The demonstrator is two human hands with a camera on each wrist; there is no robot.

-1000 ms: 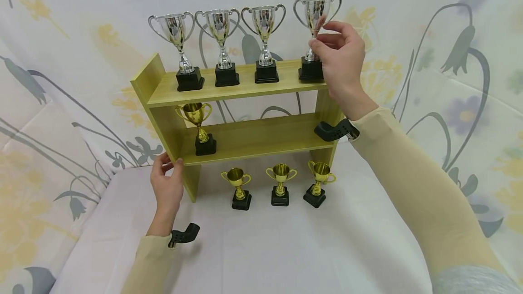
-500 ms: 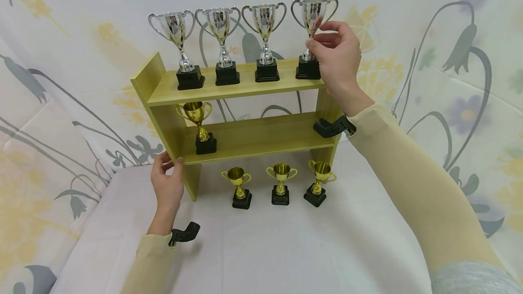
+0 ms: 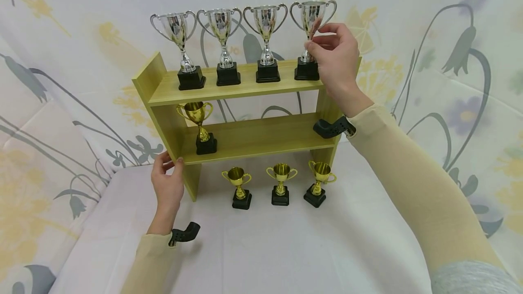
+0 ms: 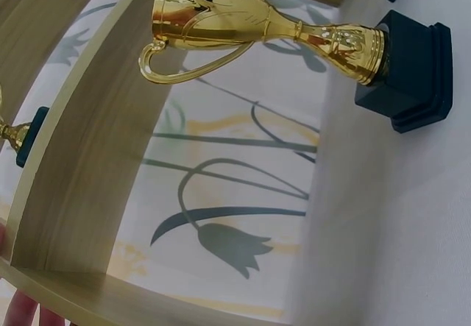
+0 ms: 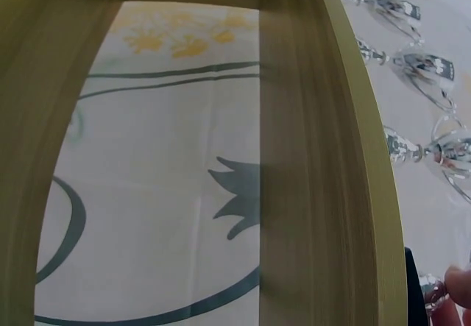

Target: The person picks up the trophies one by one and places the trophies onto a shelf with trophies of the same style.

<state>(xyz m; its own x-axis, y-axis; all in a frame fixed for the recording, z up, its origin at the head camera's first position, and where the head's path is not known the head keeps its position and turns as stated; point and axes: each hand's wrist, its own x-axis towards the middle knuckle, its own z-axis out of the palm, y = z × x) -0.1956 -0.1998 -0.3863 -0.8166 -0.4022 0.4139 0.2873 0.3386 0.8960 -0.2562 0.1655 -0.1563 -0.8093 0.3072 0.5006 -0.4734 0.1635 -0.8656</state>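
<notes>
My right hand point(image 3: 338, 60) pinches the stem of the rightmost silver trophy cup point(image 3: 312, 15), whose black base is at the top board of the wooden shelf point(image 3: 257, 137). Three more silver trophies, one of them a trophy point(image 3: 265, 24) just left of the held one, stand in a row on that board. At the lower left, my left hand point(image 3: 168, 185) grips the shelf's side panel, thumb in front and fingers behind; in the left wrist view its fingertips point(image 4: 22, 310) show at the panel's edge. A gold trophy point(image 3: 197, 119) stands at the left end of the middle board.
Three smaller gold trophies stand on the white cloth point(image 3: 261, 248) below the shelf: a left one point(image 3: 237, 178), a middle one point(image 3: 281, 173) and a right one point(image 3: 322, 172). A flower-printed cloth point(image 3: 429, 58) hangs behind and at both sides.
My right hand has shifted the rightmost silver trophy slightly left along the top board, toward the other silver ones. My left hand has stayed on the shelf's side panel.
</notes>
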